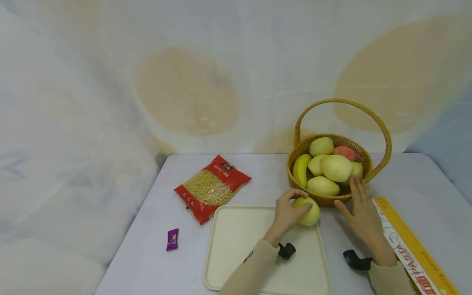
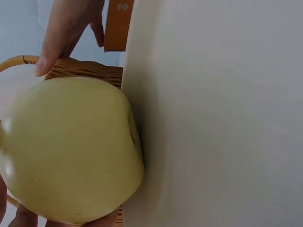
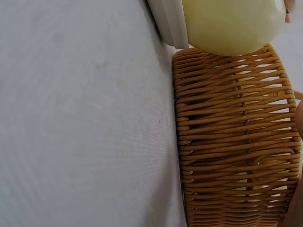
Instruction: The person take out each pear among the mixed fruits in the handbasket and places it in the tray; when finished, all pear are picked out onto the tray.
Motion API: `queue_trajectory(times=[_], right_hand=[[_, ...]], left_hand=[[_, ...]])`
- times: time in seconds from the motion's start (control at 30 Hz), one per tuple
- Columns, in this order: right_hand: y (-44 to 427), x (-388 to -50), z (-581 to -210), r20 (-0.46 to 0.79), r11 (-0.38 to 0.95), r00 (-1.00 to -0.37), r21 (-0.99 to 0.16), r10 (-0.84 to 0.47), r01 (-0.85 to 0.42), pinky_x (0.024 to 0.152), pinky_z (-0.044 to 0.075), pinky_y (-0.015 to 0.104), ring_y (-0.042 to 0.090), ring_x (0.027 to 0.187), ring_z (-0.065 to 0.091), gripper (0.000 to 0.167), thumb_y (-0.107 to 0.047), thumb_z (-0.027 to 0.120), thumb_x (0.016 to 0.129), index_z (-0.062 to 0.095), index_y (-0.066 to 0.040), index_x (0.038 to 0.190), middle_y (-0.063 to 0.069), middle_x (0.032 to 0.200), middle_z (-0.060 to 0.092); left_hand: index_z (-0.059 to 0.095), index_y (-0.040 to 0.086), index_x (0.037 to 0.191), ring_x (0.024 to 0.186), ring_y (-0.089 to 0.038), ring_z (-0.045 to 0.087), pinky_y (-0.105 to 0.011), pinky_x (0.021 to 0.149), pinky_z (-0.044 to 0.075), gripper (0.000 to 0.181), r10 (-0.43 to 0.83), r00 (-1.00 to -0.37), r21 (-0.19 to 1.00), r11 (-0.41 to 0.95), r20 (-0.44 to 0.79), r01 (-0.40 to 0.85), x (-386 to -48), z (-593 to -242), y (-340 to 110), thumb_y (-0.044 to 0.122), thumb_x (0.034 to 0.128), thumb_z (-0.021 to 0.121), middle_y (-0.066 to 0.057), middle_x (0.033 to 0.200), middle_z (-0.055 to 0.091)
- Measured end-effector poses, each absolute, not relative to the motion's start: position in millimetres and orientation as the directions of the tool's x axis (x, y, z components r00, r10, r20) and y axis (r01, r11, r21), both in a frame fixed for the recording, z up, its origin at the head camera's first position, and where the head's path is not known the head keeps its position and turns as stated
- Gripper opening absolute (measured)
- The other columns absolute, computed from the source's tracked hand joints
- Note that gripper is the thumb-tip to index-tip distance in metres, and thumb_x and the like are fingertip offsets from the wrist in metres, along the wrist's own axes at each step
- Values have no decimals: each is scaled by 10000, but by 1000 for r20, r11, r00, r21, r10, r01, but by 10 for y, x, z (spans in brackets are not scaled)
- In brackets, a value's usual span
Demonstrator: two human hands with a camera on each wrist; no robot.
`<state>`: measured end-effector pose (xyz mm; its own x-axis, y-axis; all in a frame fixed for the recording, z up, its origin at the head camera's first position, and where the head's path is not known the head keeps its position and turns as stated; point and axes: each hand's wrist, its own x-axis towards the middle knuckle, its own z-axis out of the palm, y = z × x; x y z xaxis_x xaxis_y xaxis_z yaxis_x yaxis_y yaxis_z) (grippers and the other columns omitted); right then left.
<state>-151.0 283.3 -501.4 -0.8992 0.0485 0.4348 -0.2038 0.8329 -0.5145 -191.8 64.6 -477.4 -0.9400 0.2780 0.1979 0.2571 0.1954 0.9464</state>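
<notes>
The left hand [image 1: 287,213] pinches one apple [image 1: 309,215] by one tray [image 1: 236,246]; the right hand [image 1: 365,223], fingers straight, thumb spread, is at one basket [image 1: 329,201] (one banana [image 1: 301,170], one red fruit [image 1: 344,153], at least five pale fruits [image 1: 336,168]).

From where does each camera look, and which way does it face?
Head: on the head, facing forward and down at the table, tray and basket; left hand, right hand and sleeves show.
Left wrist: on that wrist, facing the held pale fruit; left fingers show below, right hand at top left.
Right wrist: on that wrist, facing the basket's side; slivers of hand show at the right edge.
Shared: both wrist views show the fruit, basket and tray.
</notes>
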Motion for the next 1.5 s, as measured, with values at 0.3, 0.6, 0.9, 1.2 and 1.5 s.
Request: queue_trajectory(times=[0.3, 0.6, 0.9, 1.2, 1.5], right_hand=[[2860, -1540, -4999, 462, 837, -886, -502, 48, -217, 1214, 34, 524, 391, 1500, 17, 785, -449, 463, 1005, 109, -4, 1546, 270, 1591, 129], [2879, -1560, -5020, 447, 837, -893, -509, 58, -201, 1203, 37, 555, 395, 1499, 2, 787, -435, 476, 1003, 98, -15, 1550, 264, 1596, 118], [2849, -1554, -5057, 442, 840, -895, -506, 59, -195, 1198, 64, 564, 383, 1502, 11, 797, -449, 483, 996, 97, -31, 1554, 251, 1599, 128], [2848, -1522, -5033, 447, 840, -893, -505, 59, -197, 1213, 38, 526, 366, 1506, 7, 792, -445, 486, 996, 101, -37, 1555, 225, 1611, 113], [2849, -1529, -5056, 467, 831, -883, -513, 58, -217, 1206, 66, 542, 383, 1501, 34, 774, -416, 514, 991, 130, -50, 1555, 244, 1597, 148]], left_hand=[[682, 124, 1034, 1058, -59, 603, -346, 953, 495, 205, 324, -897, 916, 164, 300, 366, -1928, -4628, 684, 108, 840, 745, -16, 1089, 705], [656, 181, 1148, 1148, -219, 577, -243, 835, 512, 310, 395, -895, 957, 105, 208, 269, -2162, -4169, 939, 225, 855, 749, 67, 1184, 643], [607, 209, 1208, 1136, -176, 567, -190, 777, 491, 380, 327, -939, 982, 115, 106, 151, -2403, -4033, 1257, 281, 860, 743, 51, 1264, 569], [625, 273, 1178, 1171, -164, 522, -257, 881, 471, 355, 276, -960, 981, 168, 44, 93, -2545, -4083, 1443, 330, 850, 745, 108, 1272, 554], [639, 222, 1187, 1258, -146, 500, -334, 984, 468, 392, 259, -966, 972, 226, 1, 62, -2610, -4121, 1599, 345, 834, 757, 58, 1346, 537]])
